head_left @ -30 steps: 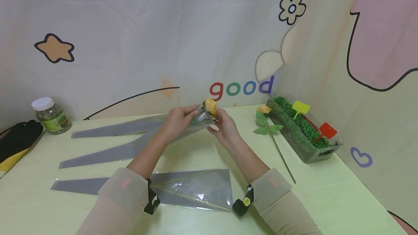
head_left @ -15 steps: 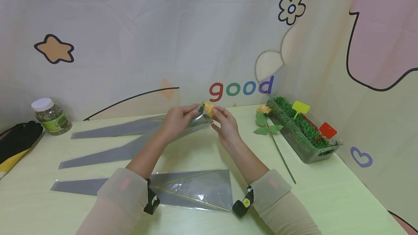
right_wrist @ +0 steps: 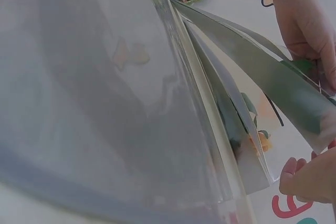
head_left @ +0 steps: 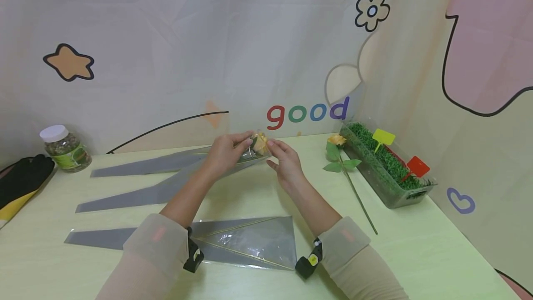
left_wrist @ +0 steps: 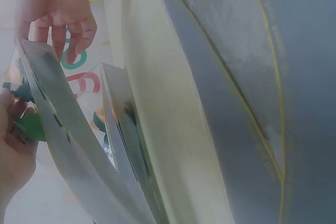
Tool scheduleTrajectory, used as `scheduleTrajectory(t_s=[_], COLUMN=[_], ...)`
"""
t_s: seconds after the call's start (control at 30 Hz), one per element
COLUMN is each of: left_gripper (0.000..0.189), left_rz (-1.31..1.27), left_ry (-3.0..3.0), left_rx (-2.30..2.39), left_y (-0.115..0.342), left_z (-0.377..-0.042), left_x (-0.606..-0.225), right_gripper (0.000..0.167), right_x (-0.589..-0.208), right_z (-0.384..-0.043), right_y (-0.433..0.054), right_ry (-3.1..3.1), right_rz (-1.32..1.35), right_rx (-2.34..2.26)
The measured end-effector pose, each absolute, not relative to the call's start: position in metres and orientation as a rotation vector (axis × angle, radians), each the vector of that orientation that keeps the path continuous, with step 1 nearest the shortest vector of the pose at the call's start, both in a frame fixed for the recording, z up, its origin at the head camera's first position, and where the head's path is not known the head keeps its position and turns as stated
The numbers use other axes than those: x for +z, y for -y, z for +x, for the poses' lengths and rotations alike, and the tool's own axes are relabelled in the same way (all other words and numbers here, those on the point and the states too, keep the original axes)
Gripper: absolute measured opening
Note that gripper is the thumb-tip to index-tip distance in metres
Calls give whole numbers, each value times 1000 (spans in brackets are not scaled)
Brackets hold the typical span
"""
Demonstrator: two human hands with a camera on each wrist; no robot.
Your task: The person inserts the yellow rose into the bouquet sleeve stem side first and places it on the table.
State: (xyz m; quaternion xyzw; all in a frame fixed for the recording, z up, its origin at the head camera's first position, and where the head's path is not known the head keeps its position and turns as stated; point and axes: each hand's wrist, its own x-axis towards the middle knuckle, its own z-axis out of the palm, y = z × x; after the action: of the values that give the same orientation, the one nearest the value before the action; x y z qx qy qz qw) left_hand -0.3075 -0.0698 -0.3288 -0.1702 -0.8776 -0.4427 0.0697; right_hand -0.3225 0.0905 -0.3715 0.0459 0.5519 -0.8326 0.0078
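A yellow rose [head_left: 260, 145] lies at the wide mouth of a flower sleeve [head_left: 166, 190] with a grey back, its bloom behind clear film. My left hand [head_left: 225, 154] grips the sleeve just below the bloom, beside a green leaf [left_wrist: 31, 127] in the left wrist view. At the mouth's edge, my right hand [head_left: 289, 165] pinches the film near the petals; its other fingers are curled. Behind it lies a second sleeve [head_left: 150, 164], with an orange-yellow bloom [right_wrist: 260, 142] visible in it in the right wrist view. A third sleeve [head_left: 266, 240] lies flat in front.
Another yellow rose [head_left: 351, 186] with leaves lies on the table, right of my hands. Beside it stands a clear planter [head_left: 393, 198] of fake grass with yellow and red tags. A white-lidded jar [head_left: 68, 149] and black-and-yellow cloth [head_left: 25, 182] are at left.
The rose bloom has moved left and down into the sleeve's mouth. My right hand's fingertips have shifted slightly left with it; my left hand has kept its hold.
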Motion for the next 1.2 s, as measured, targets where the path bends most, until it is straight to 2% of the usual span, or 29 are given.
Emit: scheduleTrajectory(t_s=[0.2, 1.2], left_gripper=[36, 36], left_rz=[-515, -513], left_ry=[2646, 2675], left_rx=[-1353, -1282], left_y=[70, 68], left_z=[-308, -309], left_x=[-330, -331], right_gripper=[29, 63], right_x=[-370, -370], right_z=[-320, -320], right_y=[-92, -95], right_ry=[-1820, -1941], right_rz=[93, -142], right_rx=[-2464, -2135])
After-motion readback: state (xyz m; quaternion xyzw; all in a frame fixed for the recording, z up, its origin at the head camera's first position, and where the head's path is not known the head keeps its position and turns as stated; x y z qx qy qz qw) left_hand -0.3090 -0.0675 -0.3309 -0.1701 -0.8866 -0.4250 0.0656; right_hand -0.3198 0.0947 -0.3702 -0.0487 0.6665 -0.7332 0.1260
